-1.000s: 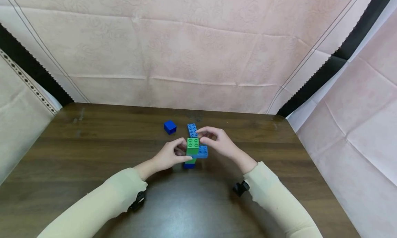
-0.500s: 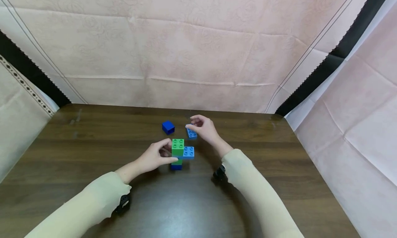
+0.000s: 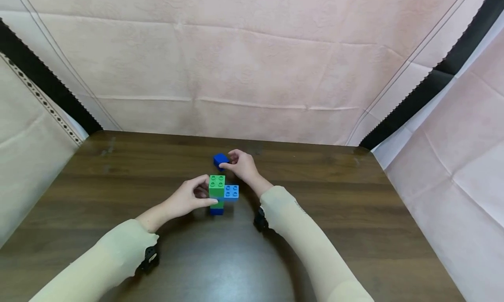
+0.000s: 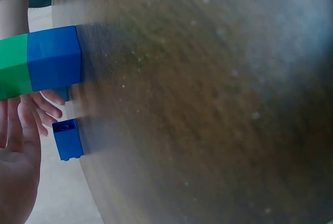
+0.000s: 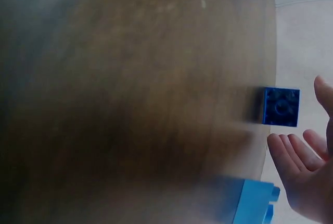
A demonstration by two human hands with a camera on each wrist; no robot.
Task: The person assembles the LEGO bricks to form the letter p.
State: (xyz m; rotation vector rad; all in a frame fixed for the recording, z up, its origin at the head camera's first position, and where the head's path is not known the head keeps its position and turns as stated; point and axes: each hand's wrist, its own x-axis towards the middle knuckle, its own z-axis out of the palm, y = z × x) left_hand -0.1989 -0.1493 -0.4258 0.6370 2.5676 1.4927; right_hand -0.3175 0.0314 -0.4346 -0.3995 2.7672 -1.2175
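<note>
Your left hand [image 3: 184,200] — gripping brick stack [image 3: 217,187]. Your right hand [image 3: 243,166] — parted loosely beside dark-blue brick [image 3: 220,158] (ungripped). Apparent step: reach; next likely needs a pinch.

Loose brick [image 3: 220,158] on table [image 3: 354,197], behind brick stack [image 3: 217,187].

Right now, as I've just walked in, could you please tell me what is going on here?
A person is working with toy bricks. The left hand grips an upright stack of green and blue bricks. The right hand is at a loose dark blue block, which lies on its side; the right wrist view shows a gap between fingers and block, so it isn't held yet. A light blue brick also lies near that hand, apart from the stack.
</note>
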